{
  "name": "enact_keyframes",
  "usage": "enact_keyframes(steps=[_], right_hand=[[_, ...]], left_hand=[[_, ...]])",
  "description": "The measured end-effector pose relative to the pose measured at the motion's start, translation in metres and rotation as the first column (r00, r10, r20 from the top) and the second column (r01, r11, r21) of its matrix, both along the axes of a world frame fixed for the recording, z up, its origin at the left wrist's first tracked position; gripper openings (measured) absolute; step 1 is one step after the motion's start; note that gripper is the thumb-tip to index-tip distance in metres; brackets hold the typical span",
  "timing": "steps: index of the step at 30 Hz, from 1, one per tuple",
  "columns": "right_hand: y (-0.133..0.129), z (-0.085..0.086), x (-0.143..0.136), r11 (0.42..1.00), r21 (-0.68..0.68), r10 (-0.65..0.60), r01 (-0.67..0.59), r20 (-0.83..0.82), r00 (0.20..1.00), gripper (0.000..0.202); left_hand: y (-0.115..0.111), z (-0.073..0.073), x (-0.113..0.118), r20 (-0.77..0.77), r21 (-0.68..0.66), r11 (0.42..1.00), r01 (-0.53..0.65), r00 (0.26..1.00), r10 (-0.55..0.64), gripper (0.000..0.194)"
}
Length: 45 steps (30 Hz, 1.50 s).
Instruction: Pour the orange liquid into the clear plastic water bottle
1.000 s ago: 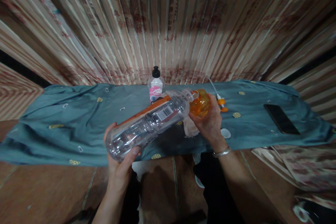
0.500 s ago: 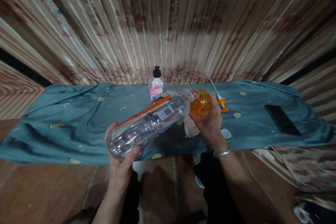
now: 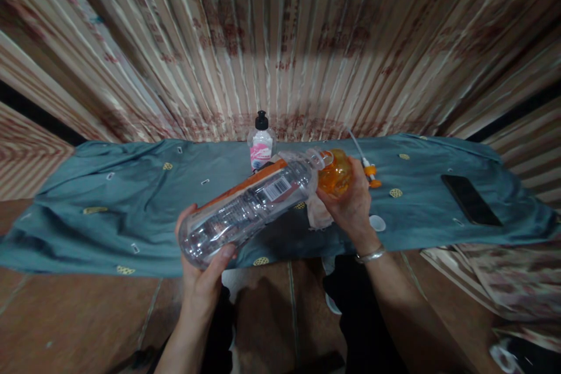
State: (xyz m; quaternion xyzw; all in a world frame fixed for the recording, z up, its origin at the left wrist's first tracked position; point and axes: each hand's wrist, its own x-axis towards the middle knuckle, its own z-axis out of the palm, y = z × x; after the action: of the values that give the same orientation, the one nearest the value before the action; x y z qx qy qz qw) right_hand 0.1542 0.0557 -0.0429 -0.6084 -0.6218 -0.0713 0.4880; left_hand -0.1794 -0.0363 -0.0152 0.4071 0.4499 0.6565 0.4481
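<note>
A large clear bottle (image 3: 245, 204) with an orange and white label lies tilted across the middle, its neck up and to the right. My left hand (image 3: 204, 263) is wrapped round its base end. My right hand (image 3: 350, 204) holds a small orange bottle (image 3: 335, 174), and the clear bottle's mouth meets it there. Just right of that hand, a pump top (image 3: 370, 172) with orange parts and a long pale tube lies on the cloth. Below the orange bottle is a crumpled pale item (image 3: 319, 214). A small white cap (image 3: 377, 223) rests near my right wrist.
Behind the clear bottle stands a bottle with a pink label and black cap (image 3: 262, 143). A black phone (image 3: 471, 200) lies at the right on the teal cloth (image 3: 144, 187). Patterned curtains (image 3: 280, 41) hang behind the table.
</note>
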Motion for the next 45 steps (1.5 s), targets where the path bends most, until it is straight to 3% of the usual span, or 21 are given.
enact_keyframes(steps=[18,29,34,45], right_hand=[[0.001,-0.002,0.0,1.0,0.013,-0.003,0.003,0.005,1.0,0.098],[0.0,-0.001,-0.001,1.0,0.011,-0.001,0.001,0.005,1.0,0.097],[0.0,-0.001,-0.001,1.0,-0.001,-0.016,0.016,-0.007,1.0,0.097],[0.001,-0.002,-0.001,1.0,-0.012,-0.012,0.012,-0.01,1.0,0.098]], left_hand=[[0.003,-0.007,-0.004,-0.123,-0.007,0.998,-0.068,0.99,0.067,0.097],[-0.002,0.006,0.01,-0.043,-0.016,0.997,-0.07,0.997,0.069,0.093],[-0.003,0.01,0.012,-0.076,-0.033,0.996,-0.083,0.994,0.081,0.092],[-0.004,0.01,0.013,-0.07,-0.037,0.997,-0.071,0.995,0.068,0.091]])
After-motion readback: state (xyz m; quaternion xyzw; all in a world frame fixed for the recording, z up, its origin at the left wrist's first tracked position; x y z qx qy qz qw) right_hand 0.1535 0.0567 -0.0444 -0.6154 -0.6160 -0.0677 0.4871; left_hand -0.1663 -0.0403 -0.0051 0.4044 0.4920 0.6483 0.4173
